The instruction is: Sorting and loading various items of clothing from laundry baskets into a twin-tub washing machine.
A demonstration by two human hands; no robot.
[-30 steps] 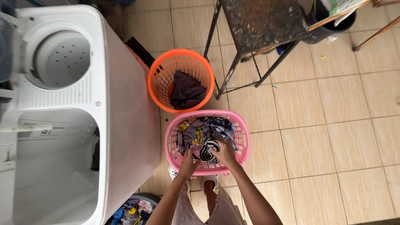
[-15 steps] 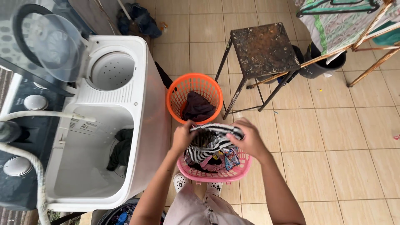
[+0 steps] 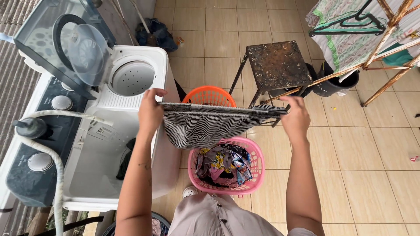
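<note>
So right now we're holding the zebra-striped cloth (image 3: 205,124) stretched wide between both hands, up above the pink basket (image 3: 258,168) instead of bunched down in it. Our left hand (image 3: 151,111) is gripping one top corner over by the washing machine (image 3: 131,144), and our right hand (image 3: 296,117) is pinching the other corner out near the rusty stool (image 3: 275,65), so the top edge is running pretty much taut and the rest is hanging down in front of the orange basket (image 3: 210,95). Half a second ago we were only lifting it as a crumpled bundle just over the pink basket with our hands close together, and a second ago we were digging in the pile. So the piece is picked out and shaken open now, and the rest of the colourful laundry (image 3: 223,164) is sitting in the pink basket. We're also looking further left, more of the machine's open lid (image 3: 65,43) is showing.
</note>
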